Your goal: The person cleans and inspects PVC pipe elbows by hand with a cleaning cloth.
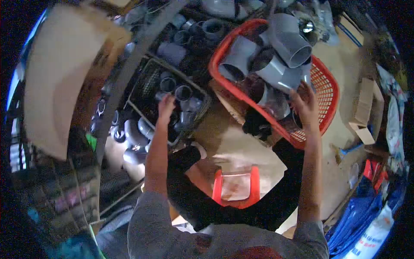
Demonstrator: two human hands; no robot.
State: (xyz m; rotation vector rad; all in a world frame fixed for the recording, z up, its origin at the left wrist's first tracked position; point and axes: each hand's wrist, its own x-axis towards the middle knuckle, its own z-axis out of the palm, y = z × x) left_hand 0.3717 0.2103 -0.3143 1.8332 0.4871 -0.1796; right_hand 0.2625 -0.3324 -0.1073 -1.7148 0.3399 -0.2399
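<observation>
I take this for a storeroom of plumbing parts. Grey pipe fittings – bends and elbows among them – sit in a red basket and a dark crate, with more heaped around the crate. On my feed I also get a big piece of cardboard at left, an open carton at right, and a blue sack beside a white printed one – whether it doubles as a shop, I can't tell.

Cardboard box on floor, apparently
</observation>
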